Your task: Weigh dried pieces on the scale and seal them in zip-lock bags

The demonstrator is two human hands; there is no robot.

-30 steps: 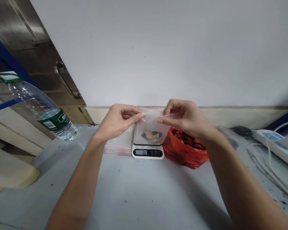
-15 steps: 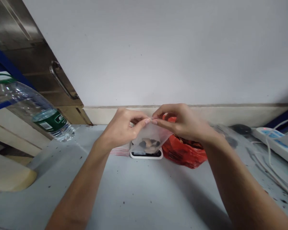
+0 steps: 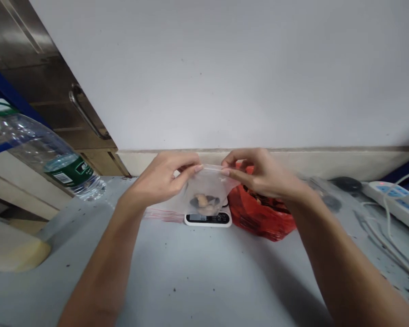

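Note:
A clear zip bag [image 3: 204, 184] hangs between my two hands, its top edge stretched level. My left hand [image 3: 167, 177] pinches the bag's upper left corner between thumb and fingers. At the upper right corner, my right hand [image 3: 255, 175] pinches it the same way. Inside the bag lie brown and dark pieces [image 3: 204, 203], whose kind I cannot make out. Below and behind the bag is a white digital scale [image 3: 208, 221] with a black front panel; the bag hides most of its top. Whether the bag touches the scale, I cannot tell.
A red plastic bag [image 3: 259, 218] with dark brown contents sits right of the scale. Flat bags with red edges [image 3: 163, 215] lie to its left. A water bottle [image 3: 71, 170] stands at the left. On the right are a power strip [image 3: 398, 200] and white cables [image 3: 388, 250]. A wall rises behind.
My hands have moved apart along the bag's top edge, the left one going left. The edge is now stretched straight, and more of the scale's display shows.

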